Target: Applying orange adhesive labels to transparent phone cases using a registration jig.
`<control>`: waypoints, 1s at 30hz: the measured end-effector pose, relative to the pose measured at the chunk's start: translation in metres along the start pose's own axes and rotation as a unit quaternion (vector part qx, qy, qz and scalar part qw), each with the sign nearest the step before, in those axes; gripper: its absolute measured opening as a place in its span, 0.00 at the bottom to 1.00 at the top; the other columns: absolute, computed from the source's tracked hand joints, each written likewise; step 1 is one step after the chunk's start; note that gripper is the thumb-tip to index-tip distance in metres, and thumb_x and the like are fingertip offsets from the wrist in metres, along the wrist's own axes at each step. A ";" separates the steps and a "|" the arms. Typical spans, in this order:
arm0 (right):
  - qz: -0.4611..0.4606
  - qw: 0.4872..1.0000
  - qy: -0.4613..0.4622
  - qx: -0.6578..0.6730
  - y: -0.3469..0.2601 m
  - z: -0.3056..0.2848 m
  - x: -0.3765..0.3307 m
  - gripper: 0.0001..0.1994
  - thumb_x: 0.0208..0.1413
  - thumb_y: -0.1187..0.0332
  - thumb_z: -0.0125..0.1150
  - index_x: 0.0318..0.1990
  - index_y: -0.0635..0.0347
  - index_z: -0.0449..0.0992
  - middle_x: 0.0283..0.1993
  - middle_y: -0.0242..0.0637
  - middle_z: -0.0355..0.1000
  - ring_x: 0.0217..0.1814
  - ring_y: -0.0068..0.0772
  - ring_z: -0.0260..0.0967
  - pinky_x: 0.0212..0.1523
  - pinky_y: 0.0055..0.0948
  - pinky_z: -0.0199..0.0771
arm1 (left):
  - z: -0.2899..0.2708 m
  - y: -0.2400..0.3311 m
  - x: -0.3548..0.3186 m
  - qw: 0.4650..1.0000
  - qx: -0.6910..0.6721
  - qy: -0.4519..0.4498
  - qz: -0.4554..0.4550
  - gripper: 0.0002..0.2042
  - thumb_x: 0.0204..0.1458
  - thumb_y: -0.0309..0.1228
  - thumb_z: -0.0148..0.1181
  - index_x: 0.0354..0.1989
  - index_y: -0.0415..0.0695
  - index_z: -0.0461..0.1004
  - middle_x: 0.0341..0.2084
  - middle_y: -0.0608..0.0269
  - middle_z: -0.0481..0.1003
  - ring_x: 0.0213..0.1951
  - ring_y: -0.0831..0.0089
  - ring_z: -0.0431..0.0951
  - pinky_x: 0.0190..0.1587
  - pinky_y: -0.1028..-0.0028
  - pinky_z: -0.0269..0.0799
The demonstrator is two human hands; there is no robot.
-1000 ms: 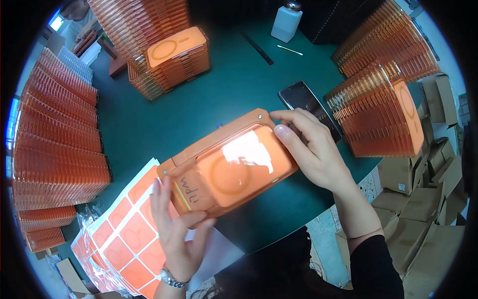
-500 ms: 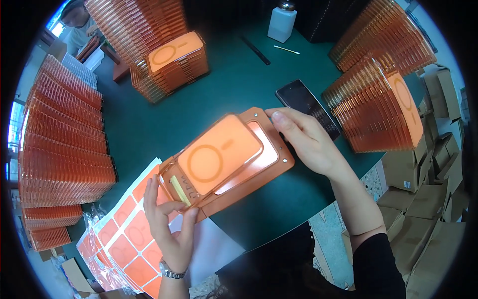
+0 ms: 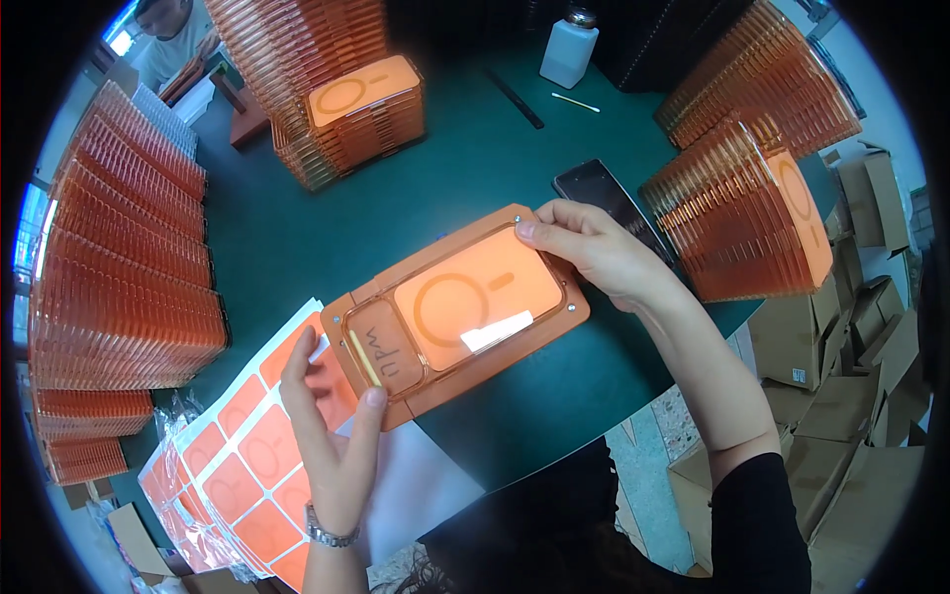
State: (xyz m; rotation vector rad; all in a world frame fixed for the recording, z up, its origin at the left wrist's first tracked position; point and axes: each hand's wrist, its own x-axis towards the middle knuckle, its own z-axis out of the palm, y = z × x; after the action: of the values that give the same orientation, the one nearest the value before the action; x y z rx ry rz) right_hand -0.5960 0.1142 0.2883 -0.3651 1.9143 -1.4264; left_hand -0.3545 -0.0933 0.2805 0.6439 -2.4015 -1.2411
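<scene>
An orange-brown rectangular frame with small metal studs at its corners is held tilted above the table. In its recess lies a clear-edged case bearing an orange panel with a ring and short bar printed on it; a pale glare strip crosses the panel. A yellow strip and handwriting show at the frame's left end. My right hand grips the upper right corner, thumb on top, other fingers partly hidden. My left hand is at the left end, thumb against the lower corner, fingers apart along the edge.
Orange sticker sheets lie under my left hand. Tall stacks of clear orange cases stand left, behind and right. A dark phone, a white pump bottle, a cotton swab and cardboard boxes surround. Another person sits far left.
The case, held raised and skewed over the frame before, now sits inside its recess. My left fingers have left the case, and my right thumb has moved onto the corner.
</scene>
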 end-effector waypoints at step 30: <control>-0.453 0.815 -0.101 -0.346 -0.038 0.006 -0.015 0.52 0.39 0.45 0.81 0.70 0.61 0.65 0.68 0.48 0.66 0.71 0.52 0.63 0.70 0.47 0.61 | -0.012 0.018 0.065 0.918 0.082 -0.006 0.388 0.55 0.37 0.61 0.76 0.71 0.44 0.58 0.63 0.43 0.65 0.61 0.42 0.68 0.67 0.43 0.58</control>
State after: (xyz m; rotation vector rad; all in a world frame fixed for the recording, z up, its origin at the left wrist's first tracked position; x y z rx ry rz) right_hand -0.5876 0.1057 0.3279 -1.8994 2.0968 -1.0274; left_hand -0.4064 -0.1275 0.3087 -0.2862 -2.3901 -0.6977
